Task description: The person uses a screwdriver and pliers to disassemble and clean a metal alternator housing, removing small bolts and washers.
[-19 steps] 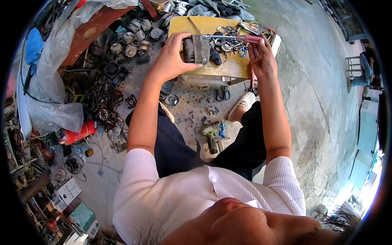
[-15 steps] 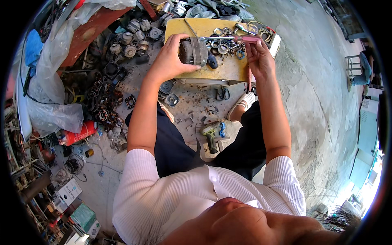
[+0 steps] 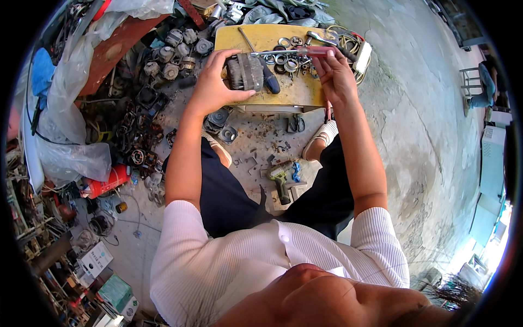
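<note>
My left hand (image 3: 211,87) is wrapped round a grey, ribbed, cylindrical motor part (image 3: 245,72) above a yellow bench top (image 3: 297,97). In my right hand (image 3: 339,79) is a screwdriver (image 3: 313,52) with a translucent red handle. Its long steel shaft points left, and the tip reaches the upper edge of the motor part; whether it touches cannot be made out. Just right of the motor part, a dark blue-handled tool (image 3: 271,82) lies on the bench. Several metal rings and bearings (image 3: 291,65) are spread beneath the screwdriver.
A ratchet wrench (image 3: 321,37) and a white power strip with cables (image 3: 362,59) lie at the bench's right end. Used motors (image 3: 174,53) and copper-coloured parts (image 3: 139,155) heap up on the left floor. A green cordless drill (image 3: 280,182) stands between my legs.
Both hands have shifted slightly left, carrying the motor part and the screwdriver with them. More of the blue-handled tool shows now. The motor part looks turned a little.
</note>
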Demonstrator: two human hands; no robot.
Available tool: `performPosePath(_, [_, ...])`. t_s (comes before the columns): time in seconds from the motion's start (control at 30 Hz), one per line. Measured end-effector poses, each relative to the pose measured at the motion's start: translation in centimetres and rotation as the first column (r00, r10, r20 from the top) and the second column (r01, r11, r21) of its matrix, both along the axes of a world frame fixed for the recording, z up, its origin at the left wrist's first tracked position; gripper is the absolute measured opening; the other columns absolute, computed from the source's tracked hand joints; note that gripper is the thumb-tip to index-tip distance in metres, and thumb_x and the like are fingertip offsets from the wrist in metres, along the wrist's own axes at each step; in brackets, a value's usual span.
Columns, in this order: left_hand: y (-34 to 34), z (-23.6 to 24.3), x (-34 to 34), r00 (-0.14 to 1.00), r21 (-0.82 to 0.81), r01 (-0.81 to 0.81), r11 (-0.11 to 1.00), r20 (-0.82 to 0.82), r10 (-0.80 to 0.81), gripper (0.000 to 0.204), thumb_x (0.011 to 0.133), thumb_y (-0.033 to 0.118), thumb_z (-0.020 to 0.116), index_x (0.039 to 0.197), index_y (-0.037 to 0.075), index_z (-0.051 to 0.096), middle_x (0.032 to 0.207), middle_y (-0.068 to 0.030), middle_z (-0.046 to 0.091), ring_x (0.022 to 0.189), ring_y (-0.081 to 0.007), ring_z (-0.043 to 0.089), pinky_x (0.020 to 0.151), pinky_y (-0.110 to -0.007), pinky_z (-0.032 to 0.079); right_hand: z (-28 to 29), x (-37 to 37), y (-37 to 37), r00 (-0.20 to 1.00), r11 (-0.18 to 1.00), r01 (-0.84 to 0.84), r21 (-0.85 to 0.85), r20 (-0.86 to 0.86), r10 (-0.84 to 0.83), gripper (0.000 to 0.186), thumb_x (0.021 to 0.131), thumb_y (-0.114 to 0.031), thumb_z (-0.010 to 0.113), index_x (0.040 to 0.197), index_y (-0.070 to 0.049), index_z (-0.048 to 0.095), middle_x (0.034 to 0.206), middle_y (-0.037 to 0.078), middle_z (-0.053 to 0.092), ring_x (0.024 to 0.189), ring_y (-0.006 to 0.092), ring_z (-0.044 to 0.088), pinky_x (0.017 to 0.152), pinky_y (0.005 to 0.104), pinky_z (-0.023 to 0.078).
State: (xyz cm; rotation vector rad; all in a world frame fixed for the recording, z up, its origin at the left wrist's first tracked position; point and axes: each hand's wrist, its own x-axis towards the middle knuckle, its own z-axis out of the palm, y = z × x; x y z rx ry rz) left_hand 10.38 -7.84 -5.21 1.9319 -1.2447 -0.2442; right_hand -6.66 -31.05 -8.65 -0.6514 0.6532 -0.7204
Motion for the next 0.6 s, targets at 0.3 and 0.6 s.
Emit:
performPosePath(0.3, [2.5, 1.0, 1.5, 1.000, 0.102, -0.014, 0.995, -0.024, 0.016, 0.086, 0.059, 0.024, 0.090, 0.135, 0.012, 0.051, 0.131, -0.0100, 0.054, 0.125, -0.0275, 0.052, 0.105, -0.039, 0.041, 0.7, 0.8, 2.1, 0.986, 0.994, -0.083, -0.071, -0.149, 0.072, 0.035, 0.097, -0.027, 0.064, 0.128, -0.009, 0.059, 0.111, 0.002, 0.065, 0.100, 0.0145, 0.065, 0.082, 0.0273, 0.056])
performPosePath(0.6, [3.6, 1.0, 1.7, 0.998, 0.101, -0.021, 0.995, -0.049, 0.026, 0.088, 0.061, 0.026, 0.090, 0.137, 0.012, 0.049, 0.134, -0.0123, 0.055, 0.126, -0.0291, 0.053, 0.104, -0.039, 0.042, -0.8, 2.1, 2.8, 0.989, 1.000, -0.003, -0.013, 0.150, 0.005, 0.024, 0.098, -0.016, 0.061, 0.116, 0.000, 0.059, 0.111, 0.012, 0.067, 0.104, 0.0205, 0.067, 0.093, 0.0289, 0.057])
